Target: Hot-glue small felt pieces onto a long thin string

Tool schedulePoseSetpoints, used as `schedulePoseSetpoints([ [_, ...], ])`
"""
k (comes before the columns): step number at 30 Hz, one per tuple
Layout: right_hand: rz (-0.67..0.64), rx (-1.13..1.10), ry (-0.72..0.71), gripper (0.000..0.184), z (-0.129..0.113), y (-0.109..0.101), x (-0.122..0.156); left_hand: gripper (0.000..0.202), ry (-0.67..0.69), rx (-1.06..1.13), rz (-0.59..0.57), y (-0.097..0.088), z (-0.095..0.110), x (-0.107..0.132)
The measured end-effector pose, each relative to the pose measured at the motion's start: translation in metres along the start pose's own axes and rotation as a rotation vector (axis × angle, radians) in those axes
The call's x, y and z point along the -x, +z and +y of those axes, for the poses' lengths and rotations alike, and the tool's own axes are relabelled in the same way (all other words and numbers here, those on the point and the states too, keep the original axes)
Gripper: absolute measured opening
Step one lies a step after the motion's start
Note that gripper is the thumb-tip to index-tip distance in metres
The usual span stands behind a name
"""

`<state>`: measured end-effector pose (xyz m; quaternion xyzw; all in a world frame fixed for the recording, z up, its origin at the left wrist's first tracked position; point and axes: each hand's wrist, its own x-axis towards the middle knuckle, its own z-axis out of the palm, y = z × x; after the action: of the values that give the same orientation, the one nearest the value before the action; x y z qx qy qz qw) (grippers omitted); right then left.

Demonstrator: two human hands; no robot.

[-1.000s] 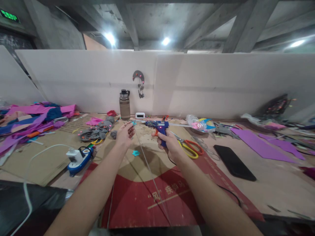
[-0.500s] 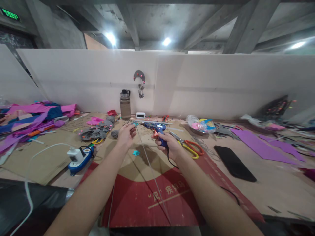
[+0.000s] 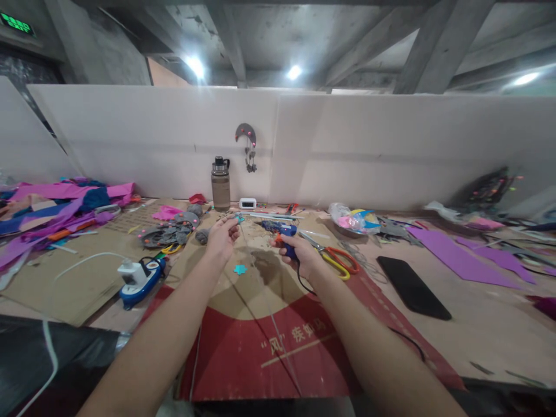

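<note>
My right hand [image 3: 299, 253] is wrapped round the handle of a blue hot glue gun [image 3: 287, 234], its nozzle pointing left. Pinched in the fingers of my left hand [image 3: 223, 236] is a small teal felt piece [image 3: 240, 219], partly hidden by the fingertips. A thin grey cord [image 3: 266, 298] runs from near that piece down over the red and tan cardboard [image 3: 234, 353]. Below my left hand, a teal flower-shaped cutout [image 3: 240, 270] lies flat on the board. Scissors [image 3: 334, 258] with orange and yellow handles lie just right of the glue gun.
A bottle [image 3: 221, 184] and a small white digital clock [image 3: 247, 203] stand at the back. On the left are a power strip [image 3: 142, 282] and grey felt pieces [image 3: 169, 233]. A black phone [image 3: 414, 288] and purple felt sheets [image 3: 460, 255] lie on the right.
The glue gun has drawn back slightly to the right, so its nozzle is now farther from the teal piece. My left hand has barely moved.
</note>
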<state>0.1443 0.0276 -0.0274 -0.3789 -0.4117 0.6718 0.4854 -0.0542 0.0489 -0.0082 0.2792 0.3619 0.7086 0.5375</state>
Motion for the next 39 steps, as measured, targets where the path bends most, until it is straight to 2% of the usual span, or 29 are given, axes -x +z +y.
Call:
schedulePoseSetpoints([
  [4, 0.197, 0.488, 0.020, 0.016, 0.012, -0.011, -0.011, 0.023, 0.041, -0.031, -0.032, 0.002, -0.001, 0.002],
  [6, 0.281, 0.688, -0.037, 0.019, 0.016, -0.017, -0.012, 0.022, 0.071, -0.055, -0.059, 0.003, -0.002, 0.003],
  [10, 0.500, 1.135, -0.459, 0.021, 0.012, -0.017, -0.006, 0.026, 0.113, -0.102, -0.090, 0.006, -0.004, 0.008],
  [12, 0.478, 1.088, -0.563, 0.022, 0.008, -0.008, -0.001, 0.028, 0.128, -0.141, -0.107, 0.008, -0.006, 0.011],
  [13, 0.405, 0.991, -0.554, 0.023, 0.007, -0.001, 0.002, 0.028, 0.133, -0.167, -0.117, 0.009, -0.007, 0.013],
  [16, 0.129, 0.530, -0.424, 0.032, 0.009, 0.023, 0.009, 0.026, 0.160, -0.254, -0.146, 0.012, -0.012, 0.017],
  [19, -0.019, 0.236, -0.272, 0.046, 0.017, 0.038, 0.011, 0.024, 0.197, -0.300, -0.180, 0.015, -0.018, 0.021],
  [21, 0.003, 0.222, -0.257, 0.043, 0.020, 0.040, 0.010, 0.024, 0.191, -0.301, -0.208, 0.018, -0.020, 0.025],
  [25, 0.132, 0.314, -0.342, 0.021, 0.016, 0.029, 0.006, 0.026, 0.126, -0.279, -0.250, 0.025, -0.022, 0.033],
  [29, 0.185, 0.328, -0.423, 0.021, 0.010, 0.023, 0.005, 0.030, 0.056, -0.247, -0.281, 0.030, -0.020, 0.039],
  [33, 0.192, 0.333, -0.444, 0.024, 0.009, 0.026, 0.006, 0.033, -0.003, -0.222, -0.303, 0.032, -0.019, 0.043],
  [39, 0.213, 0.351, -0.463, 0.024, 0.007, 0.023, 0.007, 0.029, -0.056, -0.270, -0.406, 0.030, -0.022, 0.046],
])
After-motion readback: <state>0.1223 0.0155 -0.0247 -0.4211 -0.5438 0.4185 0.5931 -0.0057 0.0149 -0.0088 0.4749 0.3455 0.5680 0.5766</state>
